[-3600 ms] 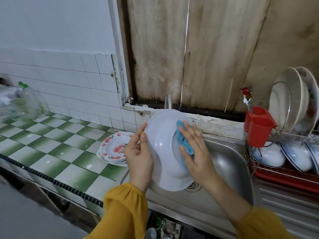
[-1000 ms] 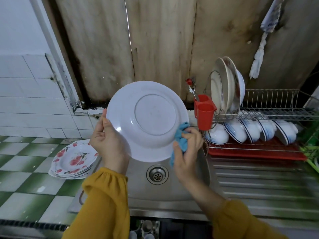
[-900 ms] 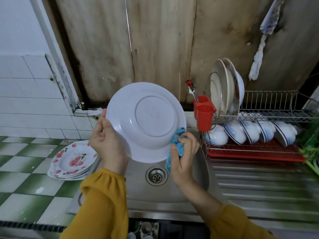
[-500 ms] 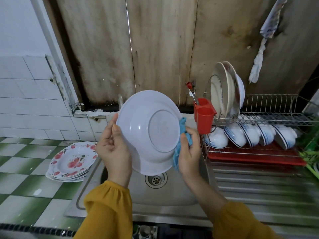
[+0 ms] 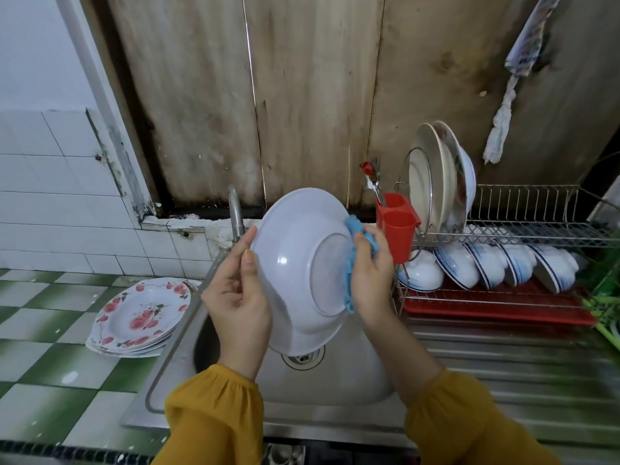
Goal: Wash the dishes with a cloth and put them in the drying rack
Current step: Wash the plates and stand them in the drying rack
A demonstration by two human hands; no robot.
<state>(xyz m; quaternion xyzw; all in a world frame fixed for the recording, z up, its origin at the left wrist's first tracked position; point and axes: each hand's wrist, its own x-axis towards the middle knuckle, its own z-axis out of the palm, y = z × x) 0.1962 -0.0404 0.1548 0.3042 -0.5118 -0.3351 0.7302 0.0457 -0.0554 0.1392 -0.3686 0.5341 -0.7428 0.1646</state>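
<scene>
At the centre of the frame, over the sink [image 5: 352, 374], the left hand [image 5: 236, 297] is gripping the white plate [image 5: 295, 263] by its left rim, fingers curled closed around the edge. The right hand [image 5: 370, 273] is pressing the blue cloth [image 5: 355, 250] to the plate's right edge, fingers closed over it. Wiping looks nearly finished; next would be slotting the plate upright into the drying rack [image 5: 523, 229], right of frame. The flowered plates [image 5: 141, 313] are waiting on the table at lower left. No writing is readable.
</scene>
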